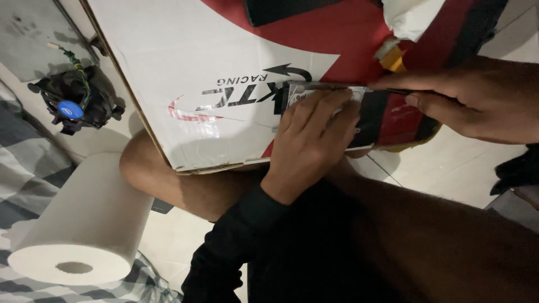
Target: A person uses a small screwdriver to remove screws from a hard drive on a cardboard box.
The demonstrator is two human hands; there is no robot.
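A big flat cardboard box, white with red and black print, lies across my bare knee; it is closed and I cannot see what is in it. On its top, near the edge closest to me, sits a small flat metal-cased part with a pale label, and that is where both my hands are.

My left hand, in a black sleeve, lies palm down over the part. The fingers are stretched out and only a little spread, pressing flat on it rather than curled around it, so the part lies mostly beneath them, with its far edge and left corner showing past my fingertips.

My right hand comes in from the right. Its thumb and forefinger are pinched shut on a thin dark tool, which points left so its tip meets the far edge of the part, just beyond my left fingertips.

Further up the box lie a crumpled white tissue and a small yellow piece. On the floor to my left stand a black cooling fan with a blue centre and a white paper roll, lying on its side beside a checked cloth
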